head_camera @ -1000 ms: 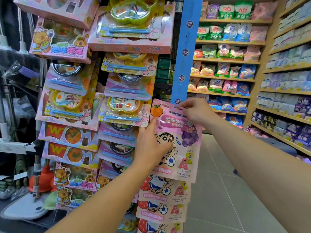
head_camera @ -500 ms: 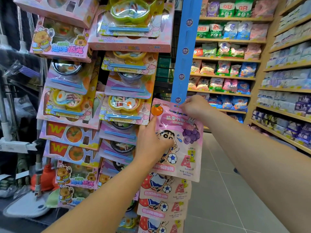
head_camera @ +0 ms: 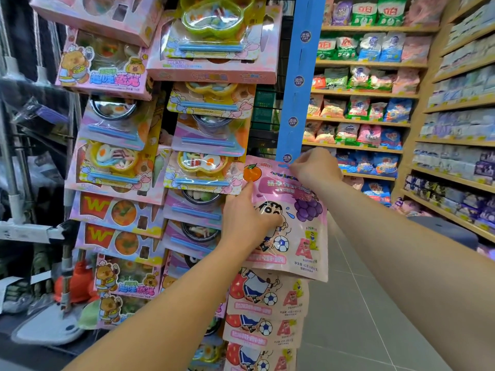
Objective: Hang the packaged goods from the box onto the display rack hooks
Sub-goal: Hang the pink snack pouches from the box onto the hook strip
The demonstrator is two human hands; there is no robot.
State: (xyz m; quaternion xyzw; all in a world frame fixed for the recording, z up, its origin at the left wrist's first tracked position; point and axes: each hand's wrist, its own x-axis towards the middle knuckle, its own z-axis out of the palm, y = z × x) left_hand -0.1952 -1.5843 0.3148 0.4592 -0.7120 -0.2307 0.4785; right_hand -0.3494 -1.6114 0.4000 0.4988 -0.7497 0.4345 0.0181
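Note:
A pink candy pouch [head_camera: 302, 231] with a cartoon boy, a football and grapes hangs in front of the blue hanging strip [head_camera: 297, 84]. My left hand [head_camera: 249, 220] holds its left side, thumb up along the edge, fingers on the front. My right hand [head_camera: 313, 167] pinches the pouch's top edge right at the strip. Below it several matching pouches [head_camera: 267, 298] with a strawberry print hang in a column. The hook under my right fingers is hidden. No box is in view.
Pink boxed toy-food candy packs [head_camera: 203, 170] crowd the rack at left, touching the pouch's left edge. Wooden shelves [head_camera: 361, 92] of bagged snacks fill the back and right wall. Grey tiled floor [head_camera: 361, 303] lies below right. A mop base [head_camera: 48, 325] sits at lower left.
The pouch and both hands have shifted slightly up and closer to the strip; my right hand stays pinched at the top edge.

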